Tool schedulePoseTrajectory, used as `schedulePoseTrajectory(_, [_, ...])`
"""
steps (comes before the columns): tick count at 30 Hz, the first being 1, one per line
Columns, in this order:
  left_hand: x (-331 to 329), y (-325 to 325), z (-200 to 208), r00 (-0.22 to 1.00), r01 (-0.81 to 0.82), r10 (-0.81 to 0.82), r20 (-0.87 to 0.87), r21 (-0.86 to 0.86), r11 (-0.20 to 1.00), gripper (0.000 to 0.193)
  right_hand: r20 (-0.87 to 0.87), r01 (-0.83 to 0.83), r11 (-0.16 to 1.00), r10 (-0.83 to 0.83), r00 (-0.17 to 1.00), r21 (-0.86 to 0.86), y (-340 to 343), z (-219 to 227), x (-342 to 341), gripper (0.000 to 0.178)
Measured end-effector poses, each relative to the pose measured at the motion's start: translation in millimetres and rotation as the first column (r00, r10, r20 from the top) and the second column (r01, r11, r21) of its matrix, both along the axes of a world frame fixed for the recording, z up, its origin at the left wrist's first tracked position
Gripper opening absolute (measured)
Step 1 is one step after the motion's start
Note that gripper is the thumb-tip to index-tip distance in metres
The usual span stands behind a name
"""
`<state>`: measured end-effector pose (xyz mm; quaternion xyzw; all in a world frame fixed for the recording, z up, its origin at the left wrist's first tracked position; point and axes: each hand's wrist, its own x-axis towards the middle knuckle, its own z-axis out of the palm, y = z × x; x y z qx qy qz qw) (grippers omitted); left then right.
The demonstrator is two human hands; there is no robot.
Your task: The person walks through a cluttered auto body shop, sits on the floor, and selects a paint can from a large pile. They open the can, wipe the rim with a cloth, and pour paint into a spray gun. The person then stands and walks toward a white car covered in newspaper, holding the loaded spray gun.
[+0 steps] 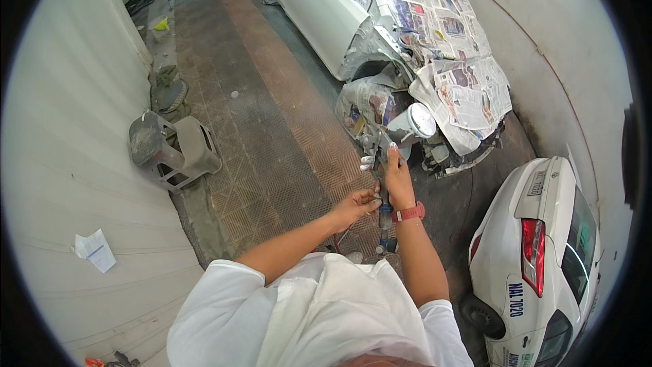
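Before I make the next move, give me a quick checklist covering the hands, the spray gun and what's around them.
1. Right hand wrapped around the spray gun: ok.
2. Left hand at the gun's lower end: ok; firmness of its hold, cannot tell.
3. White-lidded cup: lid on, ok; tightness, cannot tell.
4. Newspaper over the front of the masked car: ok.
5. Grey stool apart from both hands: ok.

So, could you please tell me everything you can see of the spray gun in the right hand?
The spray gun looks grey and metallic, with a pale cup on top, tilted, under a round white lid. The right hand grips it, hiding much of its body. Bluish fittings show below the grip, the left hand close beside them. The nozzle is unclear.
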<state>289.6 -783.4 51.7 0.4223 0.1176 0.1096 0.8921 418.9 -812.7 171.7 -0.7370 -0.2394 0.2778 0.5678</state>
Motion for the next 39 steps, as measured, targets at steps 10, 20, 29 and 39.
schedulePoseTrajectory(10, [-5,-2,4,0.999,0.023,-0.024,0.043,0.013,1.0,0.014,-0.012,0.057,0.997,-0.056,0.998,0.052,-7,9,-18,0.063])
schedulePoseTrajectory(20, [-3,-14,9,0.996,0.027,-0.022,0.091,-0.055,0.998,0.013,0.06,-0.04,0.995,0.046,0.997,-0.096,-21,17,-7,0.058])
schedulePoseTrajectory(29, [-5,-17,21,0.996,-0.01,0.014,0.084,-0.039,0.999,0.015,0.04,-0.067,0.988,0.062,0.997,0.138,-26,1,0,0.054])
schedulePoseTrajectory(39, [-9,-16,26,0.992,-0.008,0.012,0.124,-0.033,0.999,0.016,-0.035,0.147,0.988,-0.145,0.989,0.056,-19,14,-10,0.057])
